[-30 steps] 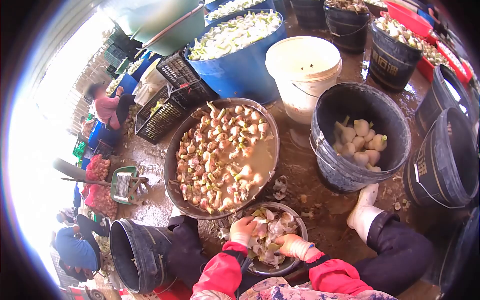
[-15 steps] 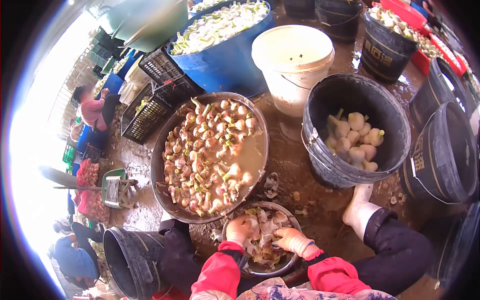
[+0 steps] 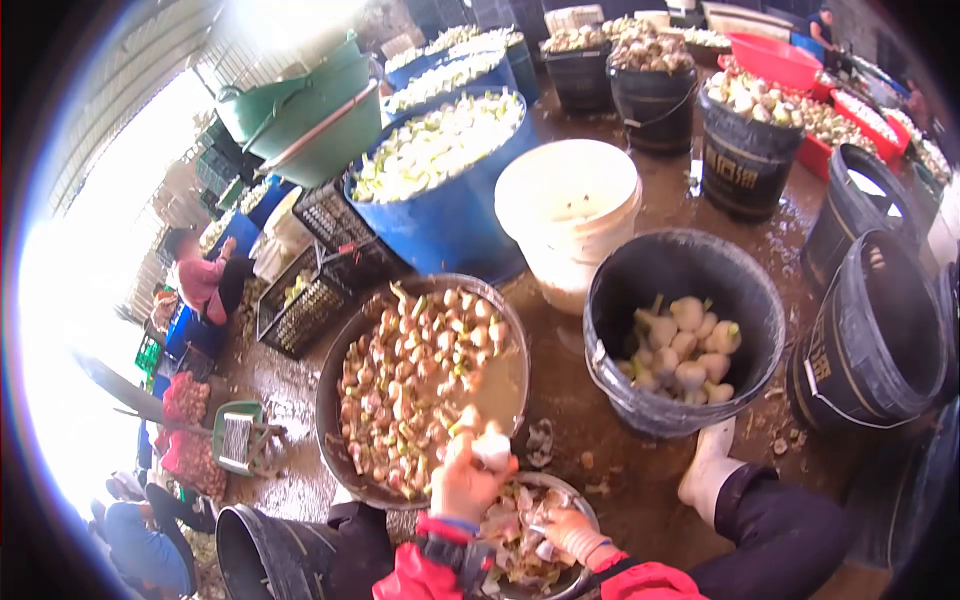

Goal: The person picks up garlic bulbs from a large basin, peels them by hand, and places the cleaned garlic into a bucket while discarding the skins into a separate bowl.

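Observation:
My left hand (image 3: 463, 487) is raised at the front edge of a wide basin (image 3: 322, 425), closed around a pale garlic bulb (image 3: 491, 448). Below it, a smaller metal bowl (image 3: 590, 508) contains loose papery garlic skins (image 3: 515, 512). My right hand (image 3: 572, 534) is low over this bowl, fingers curled among the skins; what they grip cannot be made out. Many unpeeled garlic bulbs with short stems (image 3: 400, 370) lie in the basin's murky water. To the right, a black bucket (image 3: 640, 405) holds several peeled white bulbs (image 3: 688, 350).
A white bucket (image 3: 570, 215) stands behind the basin, beside a blue tub (image 3: 440, 230) heaped with garlic pieces. Black crates (image 3: 300, 300) and a small green stool (image 3: 238, 440) are at left. More black buckets (image 3: 870, 330) stand at right. A seated person (image 3: 200, 280) works further off.
My left hand has risen from the bowl of skins and now holds a garlic bulb. My right hand stays low over the bowl. The view has tilted upward.

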`<state>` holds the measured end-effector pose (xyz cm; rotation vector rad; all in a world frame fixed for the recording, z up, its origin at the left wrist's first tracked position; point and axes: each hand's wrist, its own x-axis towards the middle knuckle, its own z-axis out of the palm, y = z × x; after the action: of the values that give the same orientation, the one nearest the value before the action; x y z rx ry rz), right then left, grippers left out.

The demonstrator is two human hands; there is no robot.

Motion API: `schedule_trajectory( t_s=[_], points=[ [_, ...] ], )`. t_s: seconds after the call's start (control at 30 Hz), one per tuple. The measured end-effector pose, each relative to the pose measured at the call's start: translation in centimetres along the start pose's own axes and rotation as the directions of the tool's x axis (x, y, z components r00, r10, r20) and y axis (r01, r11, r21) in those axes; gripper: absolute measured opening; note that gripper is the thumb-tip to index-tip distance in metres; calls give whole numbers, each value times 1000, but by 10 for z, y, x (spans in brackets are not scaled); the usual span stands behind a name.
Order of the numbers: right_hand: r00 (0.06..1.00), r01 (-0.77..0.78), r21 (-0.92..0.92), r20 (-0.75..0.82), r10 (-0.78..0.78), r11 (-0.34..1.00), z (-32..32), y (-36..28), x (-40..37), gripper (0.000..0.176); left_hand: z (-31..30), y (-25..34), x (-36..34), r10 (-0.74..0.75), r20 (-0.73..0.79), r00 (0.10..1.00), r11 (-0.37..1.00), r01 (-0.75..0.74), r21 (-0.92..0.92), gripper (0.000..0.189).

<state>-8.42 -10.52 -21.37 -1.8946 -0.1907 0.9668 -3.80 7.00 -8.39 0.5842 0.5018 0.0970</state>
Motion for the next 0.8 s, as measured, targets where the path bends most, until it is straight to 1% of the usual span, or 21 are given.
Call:
schedule_trajectory(
  t_s=[0.03, 0.07, 0.1, 0.13, 0.17, 0.2, 0.23, 0.27, 0.3, 0.37, 0.4, 0.43, 0.47, 0.5, 0.53, 0.57, 0.6, 0.63, 0.67, 0.7, 0.8],
  points=[
    [999, -52, -34, 14, 52, 998, -1, -4, 0, 35, 18, 13, 41, 134, 212, 968, 820, -228, 525, 37],
    [998, -57, 4, 17, 57, 998, -2, -5, -1, 34, 40, 19, 81, 191, 299, 935, 841, -313, 441, 38],
    [992, -122, 40, 47, 120, 992, -7, -16, -5, 34, 107, 40, 83, 73, 232, 970, 997, -80, 21, 33],
    [994, -110, 66, 34, 108, 992, -7, -16, -5, 33, 139, 55, 102, 151, 465, 872, 923, -293, 249, 33],
    [995, -102, 93, 26, 100, 990, -7, -15, -6, 32, 167, 66, 111, 183, 275, 944, 934, -254, 250, 59],
    [993, -112, 96, 36, 109, 989, -7, -13, -5, 32, 184, 74, 120, 235, 259, 937, 906, -308, 291, 68],
    [995, -98, 220, 49, 90, 971, -6, -10, -3, 30, 191, 80, 126, 275, 228, 934, 890, -337, 308, 70],
    [996, -84, 343, 58, 68, 936, -5, -7, 1, 30, 184, 83, 128, 263, 260, 929, 858, -349, 377, 52],
    [995, -92, 352, 71, 71, 932, -3, -4, 4, 30, 177, 90, 130, 249, 292, 923, 820, -361, 444, 35],
    [976, -215, 475, 79, 202, 853, -1, 1, 10, 28, 123, 94, 143, -10, 212, 977, 404, -190, 895, 39],
    [961, -273, 492, 111, 252, 826, -5, -3, 9, 29, 99, 83, 145, -43, 96, 994, 74, -92, 993, 36],
    [961, -276, 493, 117, 251, 825, -14, -17, 1, 29, 66, 70, 146, -36, -22, 999, -264, 12, 964, 32],
    [963, -269, 461, 103, 250, 846, -27, -35, -9, 27, -26, 58, 179, -179, 290, 940, -415, -339, 844, 37],
    [966, -255, 427, 81, 244, 868, -36, -46, -9, 26, 3, 47, 147, -175, -65, 982, -437, -18, 899, 40],
    [963, -265, 425, 80, 256, 866, -21, -24, 3, 27, -34, 37, 155, -288, 68, 955, -517, -214, 829, 40],
    [985, -164, 352, 8, 173, 922, -18, -17, 5, 29, -47, 22, 150, -270, 155, 950, -756, -309, 576, 41],
    [981, -189, 299, 20, 191, 935, -9, -2, 12, 33, -57, 11, 157, -335, 0, 942, -812, -289, 507, 42],
    [997, -63, 167, -21, 68, 984, -3, 11, 16, 33, -65, 2, 166, -375, -163, 912, -860, -277, 430, 44],
    [951, 280, -55, -120, -285, 958, 8, 28, 21, 28, -75, -3, 168, -393, -220, 893, -888, -307, 343, 44],
    [784, 556, -294, -126, -608, 778, 13, 38, 28, 27, -80, -3, 171, -401, -283, 871, -907, -335, 254, 45],
    [878, 465, -216, -12, -478, 859, 1, 22, 26, 31, -33, 25, 127, -267, -146, 952, -849, -161, 503, 36]
  ],
)
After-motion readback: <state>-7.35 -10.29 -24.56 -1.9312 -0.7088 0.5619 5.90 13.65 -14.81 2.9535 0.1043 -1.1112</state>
